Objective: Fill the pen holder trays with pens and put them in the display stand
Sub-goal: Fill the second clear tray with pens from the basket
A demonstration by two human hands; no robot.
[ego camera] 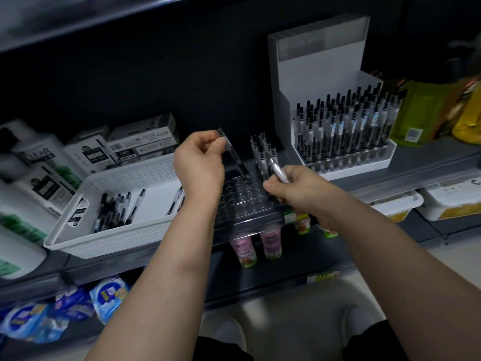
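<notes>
A clear pen holder tray point(240, 195) with rows of holes lies on the shelf at the centre. Several pens point(263, 155) stand upright in its far right corner. My left hand point(199, 162) pinches a black-tipped pen point(233, 151) by its top, tilted with the tip down over the tray's back. My right hand point(291, 188) grips another clear pen point(278, 171) at the tray's right side. A white basket point(125, 230) to the left holds several loose pens point(114, 207). The white display stand point(325, 82) at the right carries a tray full of pens point(343, 126).
Pen boxes point(140, 144) and white bottles point(39, 173) stand behind and left of the basket. Yellow-green packets point(426, 110) sit right of the stand. Below the shelf edge are small pink drink bottles point(270, 242), blue packs point(67, 308) and white tubs point(447, 201).
</notes>
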